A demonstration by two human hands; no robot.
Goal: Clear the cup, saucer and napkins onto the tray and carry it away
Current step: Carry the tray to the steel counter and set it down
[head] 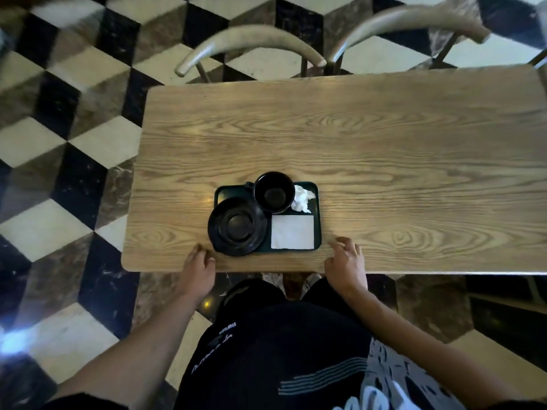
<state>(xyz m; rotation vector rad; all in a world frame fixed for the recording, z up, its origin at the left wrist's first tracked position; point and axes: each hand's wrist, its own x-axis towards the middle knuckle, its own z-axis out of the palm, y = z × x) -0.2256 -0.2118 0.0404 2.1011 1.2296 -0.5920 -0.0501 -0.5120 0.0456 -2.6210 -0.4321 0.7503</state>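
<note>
A small dark green tray (317,232) lies near the front edge of the wooden table (384,149). On it stand a black cup (273,192) at the back, a black saucer (236,226) overhanging its left side, a crumpled white napkin (302,198) at the back right and a flat square napkin (292,232) at the front right. My left hand (197,266) rests at the table edge just left of the saucer, fingers loosely curled, holding nothing. My right hand (347,263) hovers right of the tray's front corner, fingers apart, apart from the tray.
Two curved-back chairs (251,44) (408,23) stand at the table's far side. A checkered tile floor (74,128) surrounds the table. My dark shirt and legs (281,350) are against the near edge.
</note>
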